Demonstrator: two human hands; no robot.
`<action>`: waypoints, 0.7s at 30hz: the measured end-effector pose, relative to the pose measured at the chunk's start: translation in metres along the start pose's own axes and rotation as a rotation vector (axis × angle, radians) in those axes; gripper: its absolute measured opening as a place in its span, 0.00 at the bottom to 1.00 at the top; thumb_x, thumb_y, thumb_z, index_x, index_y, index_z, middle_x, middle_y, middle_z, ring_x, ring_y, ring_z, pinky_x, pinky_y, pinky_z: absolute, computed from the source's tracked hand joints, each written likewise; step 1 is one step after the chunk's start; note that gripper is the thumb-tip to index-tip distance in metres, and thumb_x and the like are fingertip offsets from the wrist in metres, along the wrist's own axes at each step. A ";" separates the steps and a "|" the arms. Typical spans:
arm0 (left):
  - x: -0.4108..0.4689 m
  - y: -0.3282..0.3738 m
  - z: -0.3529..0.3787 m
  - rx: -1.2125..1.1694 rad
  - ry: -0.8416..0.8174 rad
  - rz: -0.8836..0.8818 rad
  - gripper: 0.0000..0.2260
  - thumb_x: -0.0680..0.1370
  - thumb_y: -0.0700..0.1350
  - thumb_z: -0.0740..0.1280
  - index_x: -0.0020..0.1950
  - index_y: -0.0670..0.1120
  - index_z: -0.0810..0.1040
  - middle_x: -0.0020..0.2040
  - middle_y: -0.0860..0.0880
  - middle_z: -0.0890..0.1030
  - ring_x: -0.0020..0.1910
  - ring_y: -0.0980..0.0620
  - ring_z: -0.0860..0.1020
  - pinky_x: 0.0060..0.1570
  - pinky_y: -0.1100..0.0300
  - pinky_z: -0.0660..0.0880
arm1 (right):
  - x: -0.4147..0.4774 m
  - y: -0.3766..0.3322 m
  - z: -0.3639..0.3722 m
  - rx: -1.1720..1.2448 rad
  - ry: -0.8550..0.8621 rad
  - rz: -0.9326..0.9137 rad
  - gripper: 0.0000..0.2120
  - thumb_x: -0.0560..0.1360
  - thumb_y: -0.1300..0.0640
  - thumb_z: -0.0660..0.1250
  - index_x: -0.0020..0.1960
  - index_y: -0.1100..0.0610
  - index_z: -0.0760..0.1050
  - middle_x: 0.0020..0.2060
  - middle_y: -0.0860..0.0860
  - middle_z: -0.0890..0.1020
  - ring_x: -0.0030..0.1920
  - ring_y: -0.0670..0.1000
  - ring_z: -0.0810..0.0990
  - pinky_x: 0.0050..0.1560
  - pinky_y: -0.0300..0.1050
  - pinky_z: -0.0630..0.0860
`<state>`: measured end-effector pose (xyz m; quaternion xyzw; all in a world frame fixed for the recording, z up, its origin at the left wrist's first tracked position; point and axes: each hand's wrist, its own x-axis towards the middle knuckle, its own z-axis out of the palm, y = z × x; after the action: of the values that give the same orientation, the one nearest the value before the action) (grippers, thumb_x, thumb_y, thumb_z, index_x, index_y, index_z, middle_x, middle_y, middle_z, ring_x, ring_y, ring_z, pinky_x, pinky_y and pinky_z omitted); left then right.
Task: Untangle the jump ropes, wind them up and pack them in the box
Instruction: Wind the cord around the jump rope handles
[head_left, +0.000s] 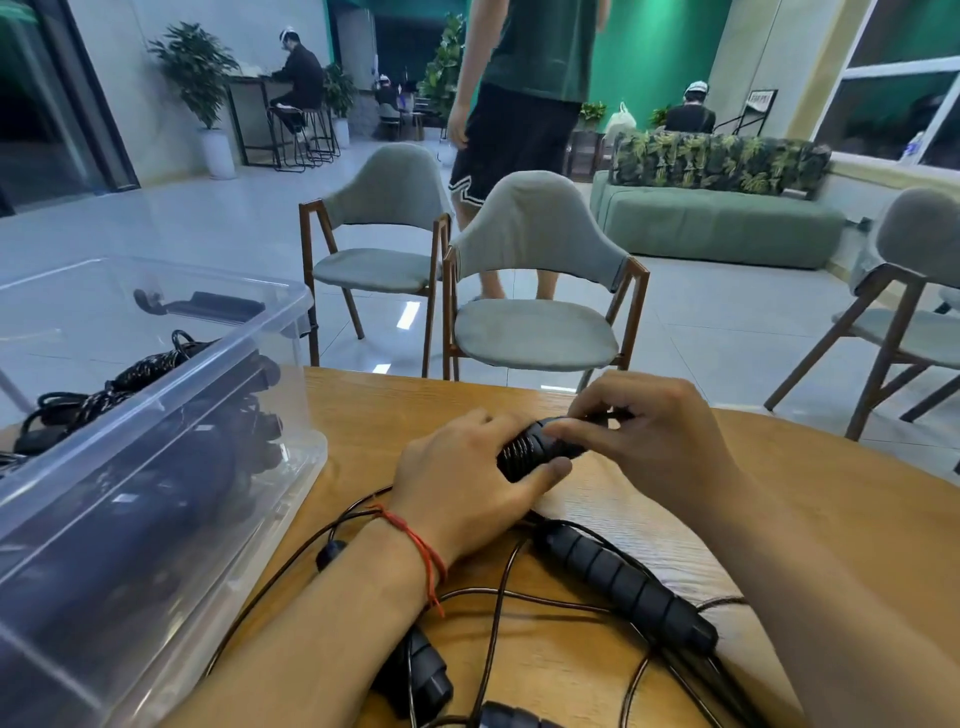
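Wood of the table (649, 519) is stretching out under my arms, its far edge curving in front of two grey chairs (535, 291). A clear plastic box (171, 519) is sitting open-topped along the table's left edge. Wound jump ropes (145, 374) are lying inside it, with dark handles and braided cord showing over the rim and through the wall.

Near the middle of the table my left hand (467, 488) is lying over a black ribbed handle (524, 452), its fingers (550, 473) curling round the thick end and gripping it from above. My right hand (644, 441) is meeting it from the right side, the fingers (576, 431) pinching the far, narrower end of that same handle.

Closer to the near edge a second ribbed handle (628, 587) is lying slantwise, and a third handle (428, 675) is peeking out from under my left forearm. Thin dark cord (493, 618) is looping loosely between them, crossing itself in several places. A red string (423, 551) is hanging round my left wrist.
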<state>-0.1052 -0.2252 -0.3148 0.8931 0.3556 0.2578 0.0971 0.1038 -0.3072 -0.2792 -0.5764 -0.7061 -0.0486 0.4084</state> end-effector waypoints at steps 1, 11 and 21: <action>-0.001 0.002 -0.001 -0.004 0.001 0.027 0.29 0.76 0.78 0.57 0.73 0.67 0.70 0.54 0.62 0.76 0.52 0.61 0.75 0.43 0.63 0.72 | 0.001 0.000 -0.002 0.005 -0.022 0.028 0.17 0.75 0.34 0.73 0.44 0.48 0.86 0.37 0.40 0.84 0.39 0.48 0.84 0.38 0.53 0.81; -0.006 0.009 -0.009 -0.146 -0.137 0.339 0.28 0.79 0.72 0.62 0.74 0.59 0.75 0.59 0.60 0.81 0.55 0.60 0.78 0.50 0.57 0.79 | 0.009 0.003 -0.018 0.231 -0.354 0.375 0.21 0.70 0.35 0.76 0.32 0.51 0.80 0.29 0.54 0.78 0.31 0.49 0.74 0.35 0.45 0.71; -0.009 0.010 -0.006 -0.491 -0.172 0.403 0.26 0.82 0.64 0.64 0.78 0.61 0.63 0.58 0.52 0.83 0.48 0.52 0.84 0.43 0.53 0.83 | 0.006 0.008 0.009 0.430 -0.356 0.595 0.20 0.80 0.48 0.73 0.33 0.56 0.79 0.32 0.56 0.76 0.35 0.51 0.75 0.39 0.45 0.73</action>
<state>-0.1081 -0.2388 -0.3099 0.9139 0.0894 0.2737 0.2861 0.1060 -0.2950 -0.2849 -0.6563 -0.5623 0.3209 0.3874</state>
